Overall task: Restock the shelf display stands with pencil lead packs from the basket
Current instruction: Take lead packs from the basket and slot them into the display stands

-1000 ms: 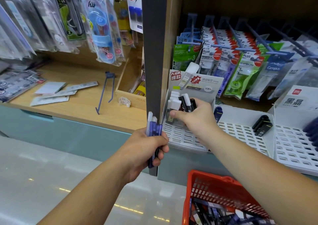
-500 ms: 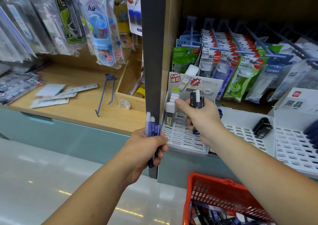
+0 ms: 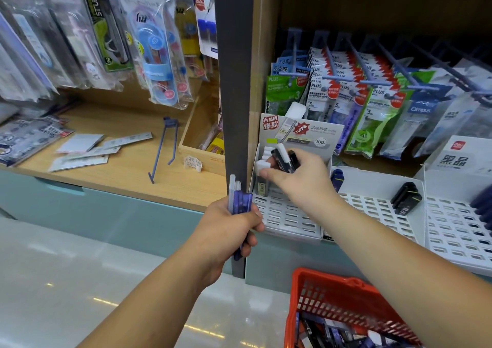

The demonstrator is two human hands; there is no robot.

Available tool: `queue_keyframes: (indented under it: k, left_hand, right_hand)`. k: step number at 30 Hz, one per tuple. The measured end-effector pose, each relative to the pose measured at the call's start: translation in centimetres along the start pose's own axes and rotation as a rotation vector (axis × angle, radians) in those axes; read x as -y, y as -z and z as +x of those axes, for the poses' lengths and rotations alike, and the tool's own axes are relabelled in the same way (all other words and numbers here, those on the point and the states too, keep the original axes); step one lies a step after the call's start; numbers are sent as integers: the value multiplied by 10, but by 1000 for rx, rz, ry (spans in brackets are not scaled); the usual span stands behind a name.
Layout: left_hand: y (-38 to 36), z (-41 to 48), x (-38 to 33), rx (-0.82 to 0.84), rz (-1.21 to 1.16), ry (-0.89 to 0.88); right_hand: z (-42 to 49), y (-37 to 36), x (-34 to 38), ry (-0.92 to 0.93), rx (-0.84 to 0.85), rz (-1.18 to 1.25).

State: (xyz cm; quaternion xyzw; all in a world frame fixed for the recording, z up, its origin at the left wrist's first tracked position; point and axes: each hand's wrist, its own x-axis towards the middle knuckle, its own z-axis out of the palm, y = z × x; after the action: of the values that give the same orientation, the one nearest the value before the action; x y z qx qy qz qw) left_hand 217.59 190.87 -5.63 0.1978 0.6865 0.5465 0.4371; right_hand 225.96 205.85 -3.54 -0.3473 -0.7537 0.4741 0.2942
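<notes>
My right hand (image 3: 300, 180) grips several black and white lead packs (image 3: 285, 157) over the back of the left white display stand (image 3: 287, 217). Its forefinger touches the white-capped packs (image 3: 262, 161) standing in that stand's back left corner. My left hand (image 3: 229, 228) grips a bunch of blue lead packs (image 3: 239, 198) upright in front of the dark shelf post (image 3: 233, 81). The red basket (image 3: 343, 302) at the bottom right holds several more packs (image 3: 335, 334).
A second stand (image 3: 378, 204) holds a few black packs (image 3: 406, 197), and a third stand (image 3: 458, 222) sits at the right edge. Hooks above carry hanging correction tape packs (image 3: 343, 89). The left shelf (image 3: 106, 172) bears a loose blue hook (image 3: 163, 148) and flat cards.
My right hand lifted its packs off the stand, then swung them back left and up to the standing white-capped packs. My left hand has stayed where it was.
</notes>
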Motion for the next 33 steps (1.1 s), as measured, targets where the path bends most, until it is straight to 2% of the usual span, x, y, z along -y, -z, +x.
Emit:
queue_keyframes:
  k: [3, 6, 9, 12, 15, 17, 20, 24, 28, 31, 33]
  left_hand:
    - [-2, -1, 2, -39, 48, 3]
    - [-6, -2, 1, -153, 29, -92]
    - [-9, 0, 1, -294, 50, -254]
    - [-11, 0, 2, -346, 128, -330]
    - [-14, -1, 4, -319, 187, -340]
    - [-15, -1, 3, -281, 226, -333]
    - [-17, -5, 3, -144, 194, -286]
    - [-16, -6, 2, -62, 189, -229]
    - [-13, -10, -2, 90, 141, -178]
    - [-12, -9, -3, 52, 95, -144]
    - [-10, -8, -3, -13, 68, -112]
  right_hand:
    - [0, 2, 6, -12, -64, 117]
    - [1, 7, 12, -8, -97, 154]
    - [-6, 12, 17, -42, -60, 174]
    - [-15, 16, 17, -186, 15, 238]
    - [-21, 23, 15, -315, 62, 318]
    - [-23, 30, 13, -332, 101, 367]
    - [-25, 42, 10, -254, 130, 400]
    - [-23, 52, 4, -175, 145, 276]
    - [-21, 52, 4, -123, 148, 272]
    - [-18, 50, 6, -96, 141, 219]
    - [-14, 49, 6, -89, 60, 182]
